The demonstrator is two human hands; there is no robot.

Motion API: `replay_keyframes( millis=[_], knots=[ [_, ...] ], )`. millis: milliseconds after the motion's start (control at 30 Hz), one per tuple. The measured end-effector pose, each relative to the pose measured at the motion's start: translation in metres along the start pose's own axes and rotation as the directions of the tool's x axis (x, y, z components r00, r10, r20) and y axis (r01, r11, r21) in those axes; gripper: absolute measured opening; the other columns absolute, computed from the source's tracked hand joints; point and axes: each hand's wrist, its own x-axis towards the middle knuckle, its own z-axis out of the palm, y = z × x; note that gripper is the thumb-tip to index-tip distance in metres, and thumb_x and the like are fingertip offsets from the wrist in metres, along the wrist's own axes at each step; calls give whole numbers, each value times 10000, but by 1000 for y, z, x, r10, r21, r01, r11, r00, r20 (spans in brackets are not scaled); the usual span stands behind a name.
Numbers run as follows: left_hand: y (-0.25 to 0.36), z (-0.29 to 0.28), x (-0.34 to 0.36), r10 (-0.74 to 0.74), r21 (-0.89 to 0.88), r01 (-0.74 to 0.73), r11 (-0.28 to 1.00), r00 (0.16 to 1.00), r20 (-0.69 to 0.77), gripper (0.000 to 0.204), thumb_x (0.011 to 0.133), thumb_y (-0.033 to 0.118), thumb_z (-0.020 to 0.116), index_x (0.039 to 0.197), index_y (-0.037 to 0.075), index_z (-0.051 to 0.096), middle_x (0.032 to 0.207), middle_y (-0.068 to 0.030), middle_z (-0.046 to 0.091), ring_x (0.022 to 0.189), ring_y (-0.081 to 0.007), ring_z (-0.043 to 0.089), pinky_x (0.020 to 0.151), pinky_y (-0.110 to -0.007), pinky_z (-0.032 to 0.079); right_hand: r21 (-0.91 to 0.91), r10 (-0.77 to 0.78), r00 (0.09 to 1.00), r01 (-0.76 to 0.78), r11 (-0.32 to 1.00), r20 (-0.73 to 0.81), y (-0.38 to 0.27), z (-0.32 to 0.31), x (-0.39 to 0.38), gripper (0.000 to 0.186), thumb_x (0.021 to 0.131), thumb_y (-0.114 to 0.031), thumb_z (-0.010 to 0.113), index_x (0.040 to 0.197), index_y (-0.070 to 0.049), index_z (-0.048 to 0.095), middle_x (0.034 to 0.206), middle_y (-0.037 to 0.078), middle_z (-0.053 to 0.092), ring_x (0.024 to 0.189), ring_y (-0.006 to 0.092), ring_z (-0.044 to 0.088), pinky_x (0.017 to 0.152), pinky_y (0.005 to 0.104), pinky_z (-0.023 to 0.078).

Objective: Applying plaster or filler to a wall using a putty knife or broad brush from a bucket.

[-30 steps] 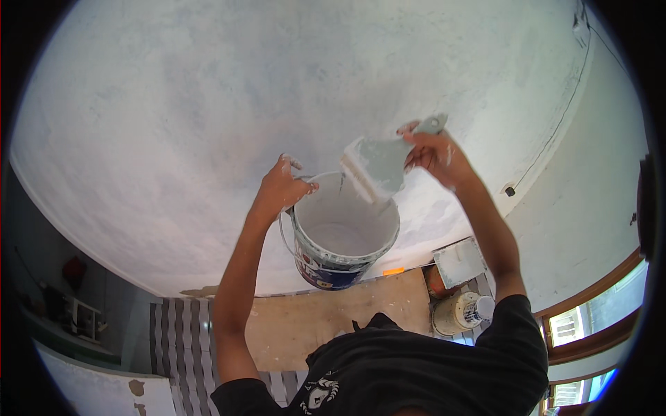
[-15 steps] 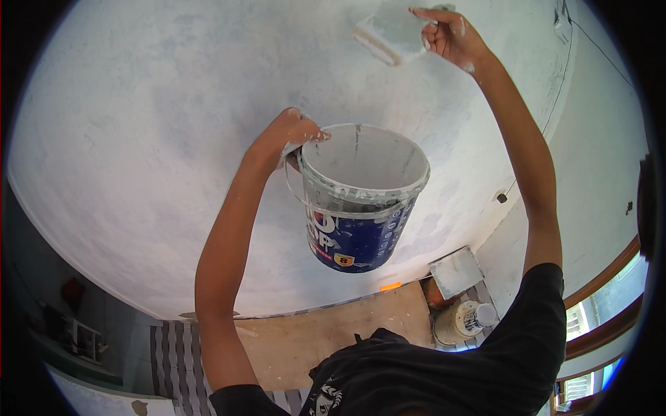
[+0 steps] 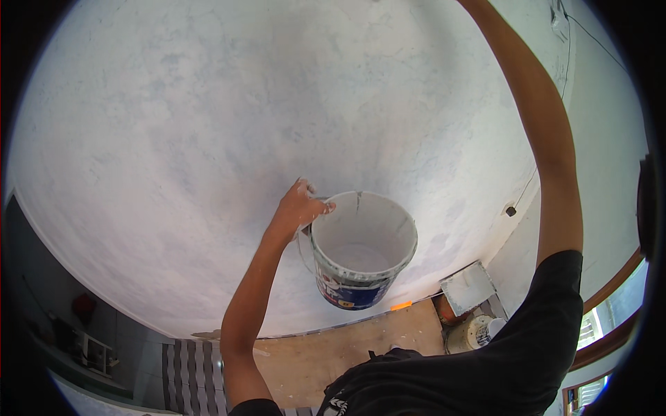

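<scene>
My left hand (image 3: 303, 210) grips the left rim of a blue and white plastic bucket (image 3: 355, 295), with the thumb hooked over the edge. The bucket hangs in front of the wall, tipped so that I look into it; its inside is whitish and smeared, and its wire handle droops on the left. White residue marks the fingers of this hand. My right arm (image 3: 555, 152) stretches up the right side, and its hand is cut off by the top edge, so what it holds is hidden. Before me rises a pale, patchy wall (image 3: 194, 139) with whitish coating.
Down at the right corner stand a greyish flat panel (image 3: 470, 288) and a smeared round container (image 3: 479, 333). A brown board (image 3: 347, 340) covers part of the striped floor (image 3: 191, 374). A black cable (image 3: 569, 62) runs down the right corner, and a small black fitting (image 3: 511, 211) sticks out below it.
My right hand, which held a flat, pale spreader against the wall, has risen out of view. My left hand and the bucket have sunk lower in the picture, and more of the bucket's inside shows.
</scene>
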Motion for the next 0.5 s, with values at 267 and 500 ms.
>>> replay_keyframes(
  millis=[267,500],
  knots=[
    [-20,5,-2,-58,51,61,997,997,-49,514,665,222,785,1008,-34,501,822,-152,588,763,-252,593,699,-362,481,-256,-308,950,312,915,59,-7,-24,15,342,870,-227,696,1161,-52,659,1124,125,683,1040,237,620,899,394,505],
    [-39,8,-10,20,83,-11,996,994,-107,484,668,225,785,972,-12,493,820,-144,577,760,-244,580,713,-351,478,-665,-646,741,577,474,183,89,60,-82,391,799,-132,727,1180,-118,639,1139,53,680,979,223,660,790,300,558]
  ],
)
